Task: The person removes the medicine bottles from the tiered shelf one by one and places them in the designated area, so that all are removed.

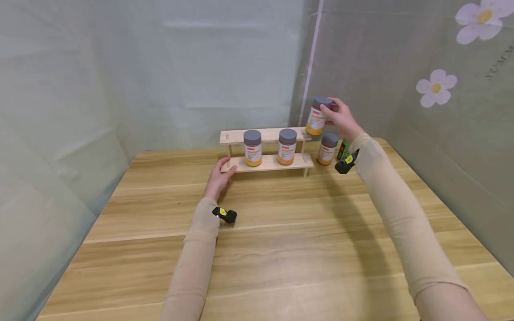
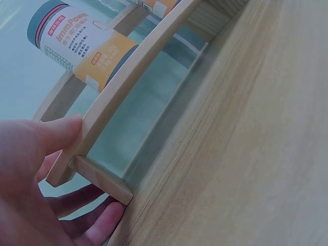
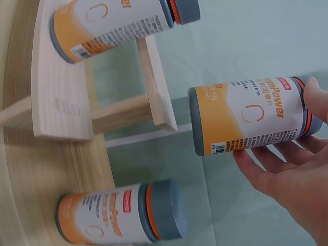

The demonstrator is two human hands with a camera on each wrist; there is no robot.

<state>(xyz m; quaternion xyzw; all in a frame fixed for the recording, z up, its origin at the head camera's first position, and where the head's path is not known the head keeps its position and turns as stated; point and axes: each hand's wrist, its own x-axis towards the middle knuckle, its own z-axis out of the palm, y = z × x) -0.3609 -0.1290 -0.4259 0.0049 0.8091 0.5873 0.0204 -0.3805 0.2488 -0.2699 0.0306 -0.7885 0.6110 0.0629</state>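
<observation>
And here's the delicate bit: the right hand (image 1: pixel 341 118) has a firm hold on a jar (image 1: pixel 315 119), thumb and fingers round it near the lid, and the jar hangs in the air at the right end of the upper board (image 1: pixel 269 133). Over on the other side, the left hand (image 1: pixel 218 178) grips the left end of the lower board (image 1: pixel 270 165), steadying the rack, I'd say. Two more jars stand upright on that lower board, the left shelf jar (image 1: pixel 253 155) and the right shelf jar (image 1: pixel 286 152), while a spare jar (image 1: pixel 326 155) waits on the surface (image 1: pixel 281 258) just beside the rack. So this looks like the placing step, with the top tier getting its first jar; the move now wants a shift inward over the wood and a level, gentle lowering. From the head view the jar overlaps the board's tip, so you can't judge the gap, but the right wrist view settles it: clear air between base and board, and "ImmPower" readable on the label. The left wrist view adds the thumb against the board and fingers tucked by the end leg (image 2: pixel 102 179), mostly lost from above. Only the head view catches that green item (image 1: pixel 343 149) by the right forearm!
</observation>
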